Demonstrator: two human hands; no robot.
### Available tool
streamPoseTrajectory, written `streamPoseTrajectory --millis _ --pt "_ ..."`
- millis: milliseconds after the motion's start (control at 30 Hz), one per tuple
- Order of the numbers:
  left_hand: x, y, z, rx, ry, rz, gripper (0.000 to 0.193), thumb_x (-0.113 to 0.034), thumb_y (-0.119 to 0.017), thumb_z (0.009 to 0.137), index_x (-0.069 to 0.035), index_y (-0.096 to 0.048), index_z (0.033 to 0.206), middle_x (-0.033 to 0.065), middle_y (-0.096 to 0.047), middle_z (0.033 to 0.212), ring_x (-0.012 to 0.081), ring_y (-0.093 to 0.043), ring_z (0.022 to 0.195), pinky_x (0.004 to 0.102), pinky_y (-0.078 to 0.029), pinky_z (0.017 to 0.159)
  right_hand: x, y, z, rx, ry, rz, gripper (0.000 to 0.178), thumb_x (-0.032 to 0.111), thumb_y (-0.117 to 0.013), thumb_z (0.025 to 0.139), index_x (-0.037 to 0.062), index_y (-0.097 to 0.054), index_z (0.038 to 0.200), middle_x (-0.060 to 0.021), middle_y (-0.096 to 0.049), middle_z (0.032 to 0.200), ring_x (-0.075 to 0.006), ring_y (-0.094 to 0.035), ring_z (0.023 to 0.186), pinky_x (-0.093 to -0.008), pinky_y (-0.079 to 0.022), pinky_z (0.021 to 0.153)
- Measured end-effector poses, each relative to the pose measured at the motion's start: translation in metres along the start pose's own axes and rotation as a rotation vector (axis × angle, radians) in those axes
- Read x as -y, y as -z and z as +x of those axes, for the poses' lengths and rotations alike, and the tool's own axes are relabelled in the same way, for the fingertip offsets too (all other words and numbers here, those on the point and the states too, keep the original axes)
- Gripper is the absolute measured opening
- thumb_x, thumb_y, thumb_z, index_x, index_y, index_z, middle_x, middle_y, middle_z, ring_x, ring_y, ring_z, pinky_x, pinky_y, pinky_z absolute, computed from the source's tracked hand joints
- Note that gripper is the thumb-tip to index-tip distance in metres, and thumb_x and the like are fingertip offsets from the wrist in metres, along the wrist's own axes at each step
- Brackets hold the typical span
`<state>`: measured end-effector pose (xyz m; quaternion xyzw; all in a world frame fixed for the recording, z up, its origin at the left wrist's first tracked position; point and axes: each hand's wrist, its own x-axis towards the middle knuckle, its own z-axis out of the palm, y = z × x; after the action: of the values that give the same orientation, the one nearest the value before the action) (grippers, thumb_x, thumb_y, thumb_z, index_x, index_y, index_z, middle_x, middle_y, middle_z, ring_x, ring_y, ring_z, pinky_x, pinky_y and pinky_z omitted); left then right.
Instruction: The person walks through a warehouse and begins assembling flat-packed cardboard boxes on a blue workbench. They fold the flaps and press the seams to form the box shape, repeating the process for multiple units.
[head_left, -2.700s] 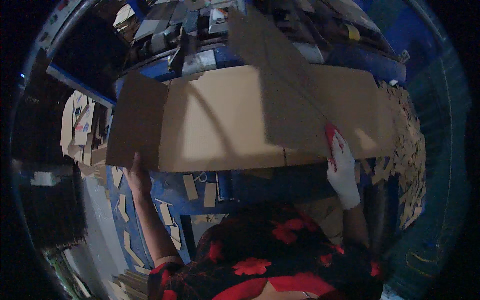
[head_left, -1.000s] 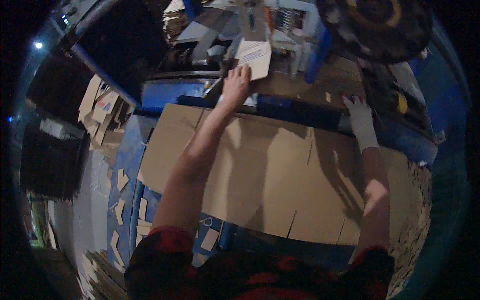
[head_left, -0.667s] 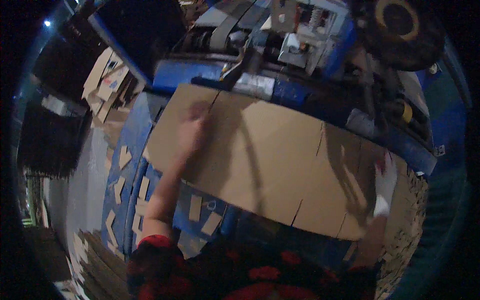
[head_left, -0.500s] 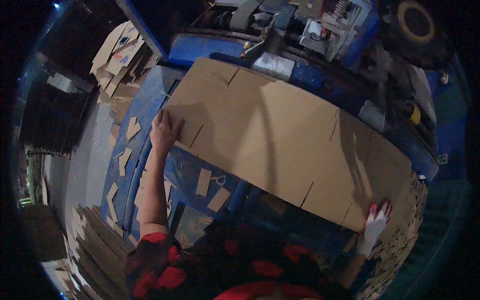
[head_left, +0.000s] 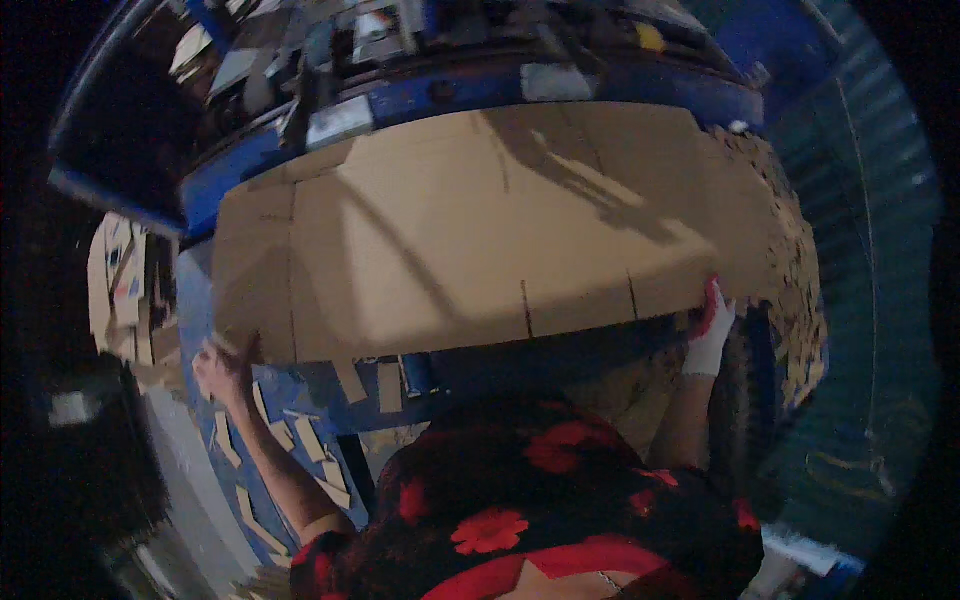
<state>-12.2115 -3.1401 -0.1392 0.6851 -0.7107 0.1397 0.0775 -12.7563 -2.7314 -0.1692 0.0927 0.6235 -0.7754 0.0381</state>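
A long brown cardboard sheet (head_left: 430, 240) with short slots and crease lines lies across the blue machine table in front of me. My bare left hand (head_left: 224, 368) is closed on its near left corner, the thumb over the sheet. On my right hand (head_left: 712, 325) is a white glove with red fingers. It grips the sheet's near edge toward the right end, with the fingers partly hidden. Dark shadows fall over the sheet.
Blue machinery (head_left: 440, 90) with metal fittings runs along the far edge. Cardboard offcuts (head_left: 310, 440) litter the blue surface by my left forearm. More cardboard is stacked at right (head_left: 800, 270) and heaped at far left (head_left: 130, 285). A green corrugated wall (head_left: 880, 250) stands right.
My view has turned to the right. My right hand has gone from resting on the sheet's right end to gripping its near edge. My left hand now holds the near left corner.
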Motion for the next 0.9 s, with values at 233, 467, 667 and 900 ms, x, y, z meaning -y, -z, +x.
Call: streamPoseTrajectory --millis 233,467,667,900 --pt "-0.001 -0.004 -0.006 -0.188 0.002 -1.324 0.059 -0.026 -0.063 0.085 0.0 -0.038 0.133 0.017 -0.049 0.118 0.0264 -0.048 0.108 0.0374 -0.041 0.091 0.04 -0.022 -0.035 -0.02 0.66 -0.303 0.067 0.006 -0.067 0.079 0.0001 -0.03 0.135 -0.0155 -0.044 0.129 -0.023 -0.047 0.114 -0.0363 -0.039 0.097" --pt "-0.063 -0.002 -0.038 0.116 0.017 -1.428 0.04 -0.018 -0.057 0.088 0.003 -0.05 0.121 0.0121 -0.053 0.12 0.0227 -0.052 0.105 0.0344 -0.041 0.088 0.0 -0.064 -0.112 0.941 1.021 -0.999 0.057 -0.002 -0.057 0.073 0.0019 -0.042 0.127 -0.0175 -0.04 0.131 -0.0319 -0.043 0.119 -0.048 -0.034 0.1" --pt "-0.105 0.019 -0.042 0.138 -0.549 -0.951 0.059 0.003 -0.063 0.073 -0.004 -0.046 0.129 0.0181 -0.05 0.128 0.0301 -0.051 0.117 0.0358 -0.043 0.095 0.005 -0.112 -0.119 1.077 1.287 -1.548 0.056 0.001 -0.056 0.069 0.0188 -0.055 0.122 -0.0137 -0.038 0.135 -0.0382 -0.039 0.12 -0.0603 -0.031 0.093" --pt "-0.181 0.002 -0.002 -0.178 -0.808 -0.844 0.063 0.013 -0.051 0.071 -0.003 -0.043 0.131 0.0163 -0.047 0.132 0.0376 -0.044 0.122 0.0424 -0.04 0.099 -0.033 -0.158 -0.044 0.89 1.477 -1.382 0.053 0.007 -0.051 0.078 0.0274 -0.05 0.127 -0.0074 -0.044 0.13 -0.0359 -0.045 0.115 -0.059 -0.032 0.093"
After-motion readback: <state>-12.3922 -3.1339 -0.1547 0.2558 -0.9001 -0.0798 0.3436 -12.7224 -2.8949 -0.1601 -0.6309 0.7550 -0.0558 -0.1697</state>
